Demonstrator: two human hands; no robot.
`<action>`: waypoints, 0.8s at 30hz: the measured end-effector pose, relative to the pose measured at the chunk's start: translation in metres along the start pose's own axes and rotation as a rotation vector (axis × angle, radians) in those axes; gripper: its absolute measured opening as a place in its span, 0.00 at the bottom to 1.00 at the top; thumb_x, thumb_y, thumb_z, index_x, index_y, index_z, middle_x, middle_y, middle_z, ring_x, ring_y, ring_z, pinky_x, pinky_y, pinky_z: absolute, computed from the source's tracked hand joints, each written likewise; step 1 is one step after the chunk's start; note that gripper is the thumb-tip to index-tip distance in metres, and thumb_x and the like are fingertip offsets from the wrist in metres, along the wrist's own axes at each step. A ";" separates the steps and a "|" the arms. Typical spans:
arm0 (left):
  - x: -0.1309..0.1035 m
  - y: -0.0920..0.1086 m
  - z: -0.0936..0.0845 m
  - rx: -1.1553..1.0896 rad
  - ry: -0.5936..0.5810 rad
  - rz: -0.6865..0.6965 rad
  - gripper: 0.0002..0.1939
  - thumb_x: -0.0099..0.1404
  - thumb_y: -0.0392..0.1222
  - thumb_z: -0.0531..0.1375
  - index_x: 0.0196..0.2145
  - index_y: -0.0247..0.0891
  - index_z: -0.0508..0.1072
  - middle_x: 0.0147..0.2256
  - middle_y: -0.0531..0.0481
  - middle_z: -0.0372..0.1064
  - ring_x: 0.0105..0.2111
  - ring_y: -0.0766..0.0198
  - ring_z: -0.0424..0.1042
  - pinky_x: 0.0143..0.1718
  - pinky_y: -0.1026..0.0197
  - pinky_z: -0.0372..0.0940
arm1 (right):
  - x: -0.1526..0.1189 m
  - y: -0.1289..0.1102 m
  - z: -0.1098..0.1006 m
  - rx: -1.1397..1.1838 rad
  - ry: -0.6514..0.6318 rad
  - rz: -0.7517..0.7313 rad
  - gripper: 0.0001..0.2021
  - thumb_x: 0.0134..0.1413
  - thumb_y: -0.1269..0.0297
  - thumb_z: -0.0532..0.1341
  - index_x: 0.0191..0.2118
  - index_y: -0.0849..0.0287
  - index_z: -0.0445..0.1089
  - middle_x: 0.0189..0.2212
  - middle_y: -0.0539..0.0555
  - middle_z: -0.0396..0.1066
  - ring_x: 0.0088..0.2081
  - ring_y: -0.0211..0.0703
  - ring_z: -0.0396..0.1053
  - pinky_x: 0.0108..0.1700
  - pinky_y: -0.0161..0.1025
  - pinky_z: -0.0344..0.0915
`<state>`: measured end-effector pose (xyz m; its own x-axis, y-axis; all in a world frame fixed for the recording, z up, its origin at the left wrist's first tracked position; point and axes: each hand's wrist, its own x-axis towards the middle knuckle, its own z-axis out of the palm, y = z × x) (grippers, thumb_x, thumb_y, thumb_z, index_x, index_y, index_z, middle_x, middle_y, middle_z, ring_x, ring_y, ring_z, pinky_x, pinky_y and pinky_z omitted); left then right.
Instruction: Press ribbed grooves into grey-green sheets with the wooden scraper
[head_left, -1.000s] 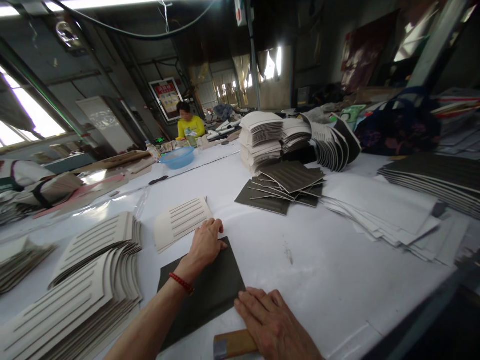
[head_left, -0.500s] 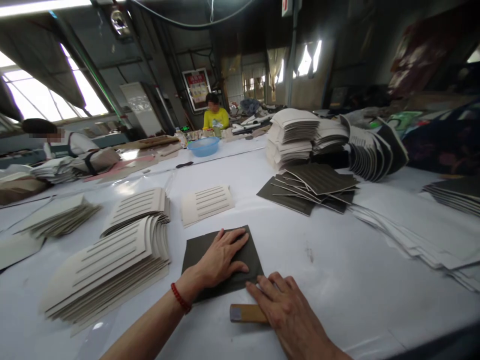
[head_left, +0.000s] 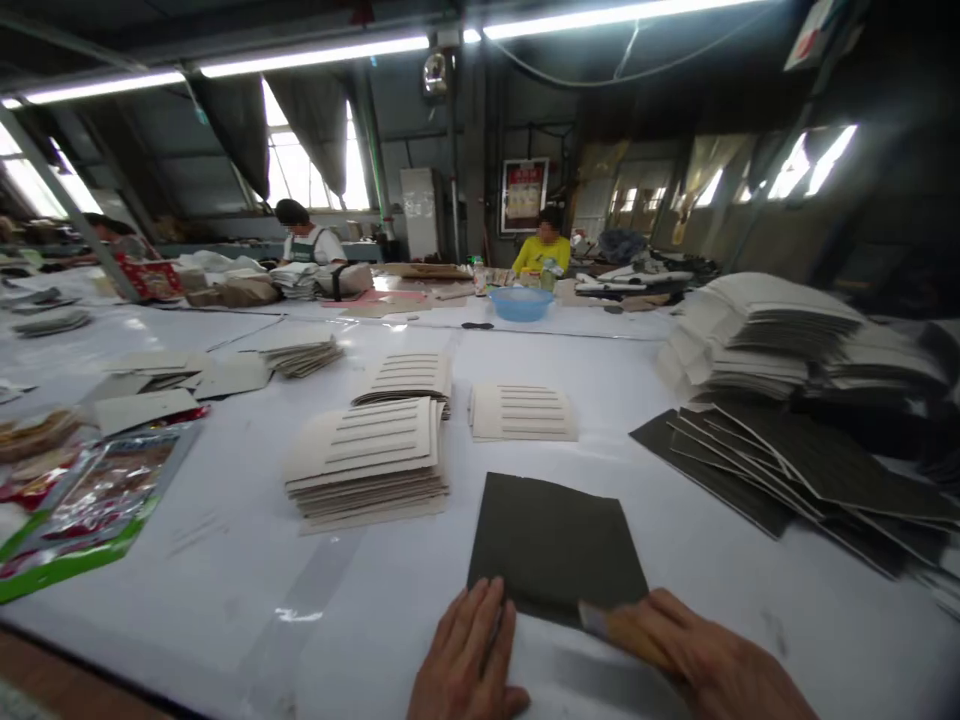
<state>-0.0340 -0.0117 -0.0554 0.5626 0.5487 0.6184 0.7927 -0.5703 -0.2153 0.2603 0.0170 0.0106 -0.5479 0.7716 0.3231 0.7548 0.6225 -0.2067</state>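
Note:
A dark grey-green sheet (head_left: 559, 545) with a slightly uneven back edge lies flat on the white table in front of me. My left hand (head_left: 469, 655) rests at the sheet's front left edge, fingers stretched out flat. Gripped in my right hand (head_left: 697, 645) is a flat wooden tool (head_left: 634, 635) with a grey end. That end touches or hovers over the sheet's front edge, towards the right; blur hides which. Just behind the sheet sits a small pile of cream pieces with dark stripes (head_left: 523, 412).
Taller stacks of striped cream pieces (head_left: 375, 450) stand to the left. Dark sheets (head_left: 810, 470) lie fanned at right, before pale stacks (head_left: 765, 330). Plastic packets (head_left: 112, 480) are far left. Beyond are a blue basin (head_left: 521, 303) and people working, one in yellow (head_left: 541, 255).
The view has swung left. My left hand has slid off the sheet's middle to its front edge. My right hand has picked the wooden tool up from the table and brought it to that edge.

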 end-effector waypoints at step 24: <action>0.005 0.037 0.056 0.022 0.313 -0.351 0.11 0.68 0.35 0.53 0.44 0.36 0.73 0.41 0.49 0.77 0.47 0.52 0.74 0.52 0.54 0.67 | 0.213 -0.012 0.076 0.194 -0.172 0.373 0.04 0.53 0.66 0.61 0.28 0.56 0.72 0.27 0.50 0.73 0.33 0.44 0.70 0.36 0.37 0.59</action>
<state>0.0111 0.0046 -0.1024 0.1641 0.4934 0.8542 0.9293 -0.3677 0.0338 0.1068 0.1840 0.0119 -0.3160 0.9480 0.0391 0.8393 0.2985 -0.4543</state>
